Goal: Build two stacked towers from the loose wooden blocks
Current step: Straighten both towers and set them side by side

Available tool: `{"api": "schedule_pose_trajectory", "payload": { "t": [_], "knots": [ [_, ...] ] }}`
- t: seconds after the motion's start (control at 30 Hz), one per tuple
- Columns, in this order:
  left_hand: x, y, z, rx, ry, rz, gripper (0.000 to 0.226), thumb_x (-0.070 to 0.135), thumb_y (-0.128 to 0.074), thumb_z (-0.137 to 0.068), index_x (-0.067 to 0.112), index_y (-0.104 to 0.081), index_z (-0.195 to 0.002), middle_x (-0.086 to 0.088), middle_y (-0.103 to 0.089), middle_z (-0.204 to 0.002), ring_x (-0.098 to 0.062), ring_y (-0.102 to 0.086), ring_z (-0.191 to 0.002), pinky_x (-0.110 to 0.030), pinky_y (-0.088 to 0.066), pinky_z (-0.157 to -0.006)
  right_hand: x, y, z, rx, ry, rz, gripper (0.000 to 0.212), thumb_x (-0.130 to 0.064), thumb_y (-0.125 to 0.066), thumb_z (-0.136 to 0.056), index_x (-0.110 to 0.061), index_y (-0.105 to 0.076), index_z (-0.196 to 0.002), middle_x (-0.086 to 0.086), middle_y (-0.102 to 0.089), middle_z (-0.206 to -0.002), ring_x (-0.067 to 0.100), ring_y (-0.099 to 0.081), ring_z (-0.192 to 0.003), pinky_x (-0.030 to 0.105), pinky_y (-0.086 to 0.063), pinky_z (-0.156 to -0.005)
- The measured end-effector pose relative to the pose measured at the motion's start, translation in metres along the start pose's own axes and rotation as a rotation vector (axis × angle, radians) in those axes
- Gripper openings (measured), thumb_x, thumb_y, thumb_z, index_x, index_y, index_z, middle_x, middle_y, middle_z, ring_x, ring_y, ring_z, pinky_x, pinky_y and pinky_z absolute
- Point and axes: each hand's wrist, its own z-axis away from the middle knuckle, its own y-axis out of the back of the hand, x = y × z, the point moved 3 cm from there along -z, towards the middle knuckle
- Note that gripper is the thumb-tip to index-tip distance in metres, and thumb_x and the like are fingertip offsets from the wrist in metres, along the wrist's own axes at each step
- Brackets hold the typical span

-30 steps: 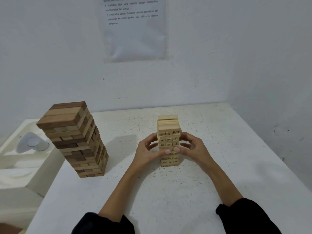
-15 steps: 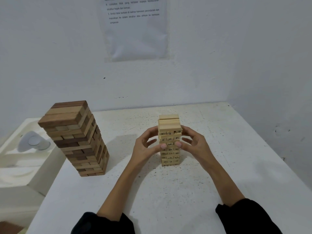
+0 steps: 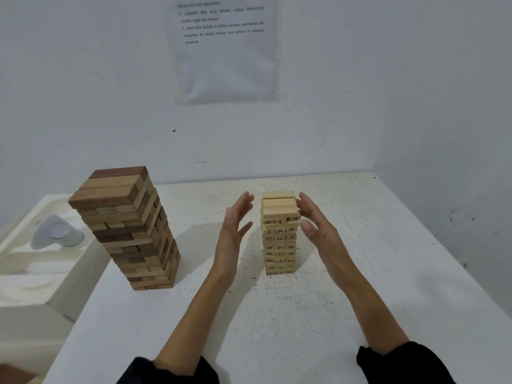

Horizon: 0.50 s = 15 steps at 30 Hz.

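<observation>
Pale tower [image 3: 279,237] right of brown tower [image 3: 130,231]

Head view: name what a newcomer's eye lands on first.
Two block towers stand on the white table: a big brown tower at left and a slimmer pale numbered tower at centre. The left hand and right hand, both open, flank the pale one, the left clear of it.

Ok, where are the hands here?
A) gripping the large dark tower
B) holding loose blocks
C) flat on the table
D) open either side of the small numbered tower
D: the left hand and right hand flank the small numbered tower with fingers straight, holding nothing; the large tower stands apart on the left.
</observation>
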Motion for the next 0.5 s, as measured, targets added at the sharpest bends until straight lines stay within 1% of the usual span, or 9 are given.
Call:
{"api": "schedule_pose_trajectory", "payload": {
  "t": [0.03,0.1,0.17,0.2,0.3,0.33,0.37,0.43,0.5],
  "knots": [
    [0.002,-0.002,0.002,0.016,0.024,0.035,0.067,0.074,-0.023,-0.084,0.035,-0.041,-0.136,0.016,-0.043,-0.144,0.002,-0.038,-0.132,-0.033,-0.03,-0.113,-0.005,-0.001,0.003,-0.004,-0.017,-0.008,0.097,-0.095,-0.039,-0.05,-0.052,-0.021,-0.135,-0.038,-0.033,-0.134,-0.024,-0.034,-0.117,0.008,-0.028,-0.09],
    [0.007,-0.009,0.009,0.021,0.079,0.094,0.067,0.069,-0.01,-0.09,0.035,-0.032,-0.142,0.018,-0.033,-0.151,0.005,-0.028,-0.137,-0.031,-0.019,-0.118,-0.01,-0.006,0.008,0.001,-0.074,-0.02,0.086,-0.096,-0.025,-0.056,-0.058,-0.016,-0.133,-0.042,-0.023,-0.135,-0.013,-0.027,-0.127,0.021,-0.02,-0.101],
    [0.01,-0.018,0.019,-0.026,0.149,0.158,0.076,0.07,-0.007,-0.083,0.034,-0.023,-0.148,0.02,-0.022,-0.154,0.004,-0.018,-0.14,-0.028,-0.009,-0.119,-0.012,-0.011,0.011,0.018,-0.132,-0.068,0.069,-0.081,-0.009,-0.072,-0.055,-0.013,-0.136,-0.042,-0.018,-0.133,0.001,-0.018,-0.138,0.032,-0.011,-0.11],
    [0.01,-0.023,0.022,-0.049,0.183,0.176,0.082,0.071,-0.007,-0.077,0.034,-0.019,-0.149,0.02,-0.018,-0.155,0.003,-0.015,-0.14,-0.026,-0.007,-0.117,-0.012,-0.014,0.013,0.022,-0.153,-0.1,0.063,-0.071,-0.007,-0.076,-0.053,-0.013,-0.137,-0.04,-0.018,-0.134,0.004,-0.015,-0.14,0.035,-0.007,-0.113],
    [0.006,-0.03,0.026,-0.059,0.225,0.087,0.109,0.093,-0.014,-0.061,0.032,-0.019,-0.151,0.013,-0.015,-0.158,-0.005,-0.011,-0.144,-0.031,-0.007,-0.118,-0.014,-0.022,0.019,0.03,-0.198,-0.166,0.05,-0.064,-0.004,-0.077,-0.06,-0.015,-0.125,-0.026,-0.019,-0.146,0.006,-0.013,-0.141,0.035,-0.006,-0.113],
    [0.003,-0.031,0.027,-0.057,0.228,0.073,0.113,0.096,-0.016,-0.058,0.031,-0.019,-0.151,0.011,-0.016,-0.158,-0.007,-0.012,-0.145,-0.03,-0.008,-0.117,-0.013,-0.025,0.02,0.03,-0.205,-0.175,0.051,-0.066,-0.003,-0.076,-0.06,-0.016,-0.125,-0.022,-0.019,-0.15,0.006,-0.013,-0.141,0.036,-0.006,-0.113],
    [0.004,-0.031,0.027,-0.068,0.254,0.103,0.106,0.093,-0.014,-0.064,0.032,-0.019,-0.151,0.01,-0.018,-0.158,-0.007,-0.013,-0.145,-0.026,-0.01,-0.114,-0.011,-0.027,0.02,0.027,-0.211,-0.183,0.058,-0.069,-0.003,-0.074,-0.059,-0.017,-0.13,-0.019,-0.018,-0.152,0.007,-0.013,-0.142,0.036,-0.007,-0.113],
    [0.009,-0.034,0.028,-0.11,0.257,0.151,0.08,0.073,-0.004,-0.082,0.032,-0.016,-0.15,0.009,-0.021,-0.157,-0.007,-0.017,-0.143,-0.025,-0.016,-0.105,-0.006,-0.03,0.019,0.011,-0.229,-0.2,0.078,-0.075,-0.004,-0.069,-0.051,-0.018,-0.142,-0.016,-0.021,-0.153,0.008,-0.016,-0.142,0.036,-0.01,-0.113],
    [0.012,-0.035,0.031,-0.118,0.256,0.16,0.075,0.067,0.002,-0.086,0.032,-0.014,-0.15,0.008,-0.022,-0.156,-0.005,-0.021,-0.14,-0.025,-0.018,-0.103,-0.004,-0.033,0.019,-0.003,-0.237,-0.221,0.084,-0.077,-0.004,-0.067,-0.047,-0.018,-0.145,-0.014,-0.027,-0.152,0.007,-0.023,-0.14,0.034,-0.016,-0.11]
  ]
}}
